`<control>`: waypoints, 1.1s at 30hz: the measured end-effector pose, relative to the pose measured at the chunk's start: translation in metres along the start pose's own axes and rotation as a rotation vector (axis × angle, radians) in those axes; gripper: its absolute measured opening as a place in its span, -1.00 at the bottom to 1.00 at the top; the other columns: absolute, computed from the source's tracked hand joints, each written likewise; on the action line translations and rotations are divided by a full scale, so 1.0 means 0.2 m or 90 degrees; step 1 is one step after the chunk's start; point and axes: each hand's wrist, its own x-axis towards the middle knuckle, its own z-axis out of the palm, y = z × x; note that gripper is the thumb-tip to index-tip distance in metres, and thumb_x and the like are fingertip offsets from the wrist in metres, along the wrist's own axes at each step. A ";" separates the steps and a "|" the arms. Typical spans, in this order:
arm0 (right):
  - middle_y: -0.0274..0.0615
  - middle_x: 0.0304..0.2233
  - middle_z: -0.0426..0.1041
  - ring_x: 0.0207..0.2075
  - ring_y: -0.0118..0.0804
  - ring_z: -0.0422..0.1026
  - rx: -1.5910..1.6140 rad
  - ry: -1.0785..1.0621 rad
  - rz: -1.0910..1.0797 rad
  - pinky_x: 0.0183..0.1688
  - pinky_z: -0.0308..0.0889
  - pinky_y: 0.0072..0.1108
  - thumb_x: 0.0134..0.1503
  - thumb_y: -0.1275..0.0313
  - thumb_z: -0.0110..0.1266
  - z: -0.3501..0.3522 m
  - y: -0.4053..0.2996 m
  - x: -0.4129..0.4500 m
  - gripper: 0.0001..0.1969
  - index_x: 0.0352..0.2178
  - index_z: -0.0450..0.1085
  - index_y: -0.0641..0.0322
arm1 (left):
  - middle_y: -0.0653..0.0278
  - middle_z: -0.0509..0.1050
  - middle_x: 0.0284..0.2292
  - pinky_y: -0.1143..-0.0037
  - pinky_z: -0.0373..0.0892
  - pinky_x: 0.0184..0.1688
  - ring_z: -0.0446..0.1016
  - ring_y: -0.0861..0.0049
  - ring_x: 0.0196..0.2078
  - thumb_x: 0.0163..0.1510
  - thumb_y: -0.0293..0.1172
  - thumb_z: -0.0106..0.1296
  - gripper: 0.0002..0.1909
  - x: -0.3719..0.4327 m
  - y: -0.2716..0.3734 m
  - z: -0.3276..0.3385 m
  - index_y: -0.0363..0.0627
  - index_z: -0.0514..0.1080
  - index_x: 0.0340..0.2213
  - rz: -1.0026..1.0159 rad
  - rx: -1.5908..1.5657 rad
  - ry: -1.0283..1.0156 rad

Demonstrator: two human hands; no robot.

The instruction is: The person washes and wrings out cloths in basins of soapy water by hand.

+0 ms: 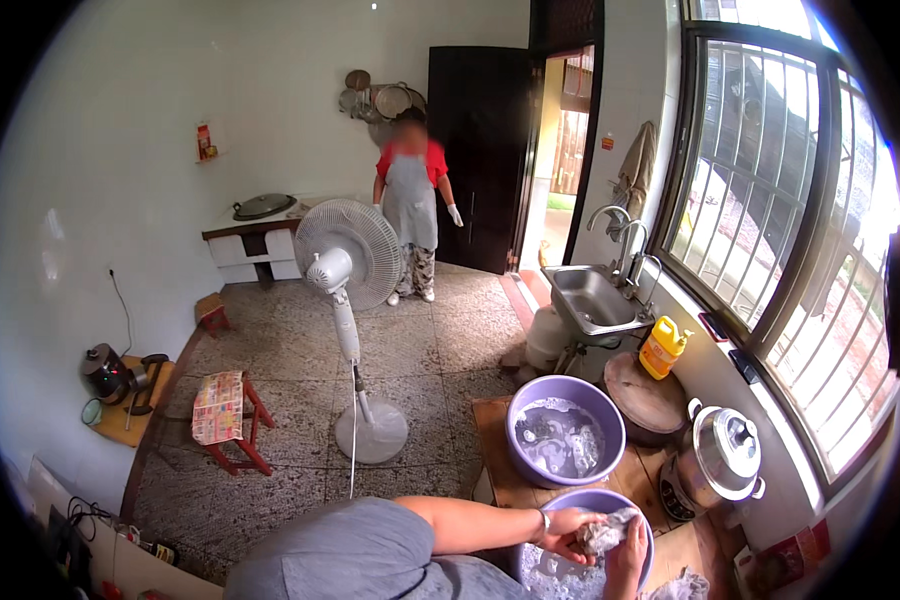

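My left hand (pixel 568 529) grips a wet, greyish cloth (pixel 606 532) over the nearer purple basin (pixel 583 498), which holds sudsy water. On the cloth's other side my right hand (pixel 628 556) closes on its edge. Just beyond stands a second purple basin (pixel 517 444) with soapy water and foam in it. Another crumpled cloth (pixel 682 585) lies on the wooden table to the right of the nearer basin.
A lidded steel pot (pixel 720 457) stands right of the basins, near a round board (pixel 637 390) with a yellow jug (pixel 664 349). Behind is a steel sink (pixel 596 300). A pedestal fan (pixel 349 330) and red stool (pixel 229 420) stand left; a person (pixel 412 199) stands by the door.
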 end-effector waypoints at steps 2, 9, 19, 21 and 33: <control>-0.22 -0.30 0.42 -0.28 -0.37 0.42 -0.027 -0.041 -0.005 -0.21 0.37 -0.55 0.26 0.26 -0.18 0.25 0.00 0.03 -0.67 -0.10 0.29 0.30 | 0.00 0.52 -0.41 0.55 0.49 -0.51 0.51 0.41 -0.55 0.14 0.20 -0.34 -0.39 -0.20 0.05 -0.06 -0.14 0.38 -0.21 0.005 0.015 -0.083; -0.24 -0.36 0.45 -0.36 -0.48 0.41 -0.430 -0.274 0.049 -0.30 0.33 -0.63 0.11 0.35 0.07 1.06 0.29 0.18 -0.65 -0.11 0.34 0.35 | 0.17 0.47 -0.34 0.42 0.54 -0.42 0.49 0.39 -0.25 -0.03 -0.60 -0.09 -0.73 -0.84 0.17 -0.68 -0.28 0.37 -0.21 0.364 0.298 0.370; -0.06 -0.48 0.38 -0.40 -0.32 0.40 -0.891 -0.632 0.004 -0.34 0.28 -0.51 0.01 0.10 0.17 1.73 0.77 0.35 -0.57 -0.32 0.40 0.31 | 0.39 0.45 -0.49 0.53 0.38 -0.29 0.44 0.62 -0.39 0.01 -0.45 0.03 -0.95 -1.78 0.26 -0.99 -0.07 0.41 -0.51 0.691 -0.216 0.263; -0.41 -0.40 0.43 -0.35 -0.57 0.33 -0.743 -0.660 0.079 -0.29 0.28 -0.64 0.15 0.34 0.05 1.80 0.82 0.35 -0.75 -0.24 0.41 0.34 | 0.40 0.45 -0.50 0.55 0.36 -0.31 0.43 0.64 -0.40 0.01 -0.43 0.05 -0.93 -1.86 0.23 -0.97 -0.06 0.41 -0.53 0.693 -0.192 0.288; -0.37 -0.56 0.42 -0.55 -0.55 0.37 -0.618 -0.379 0.137 -0.50 0.34 -0.67 0.03 0.50 0.14 1.94 0.79 0.55 -0.87 -0.36 0.39 0.29 | 0.11 0.38 -0.29 0.46 0.35 -0.14 0.41 0.32 -0.22 -0.13 0.01 0.21 -0.41 -2.03 0.19 -1.02 -0.33 0.43 -0.26 0.463 0.881 0.793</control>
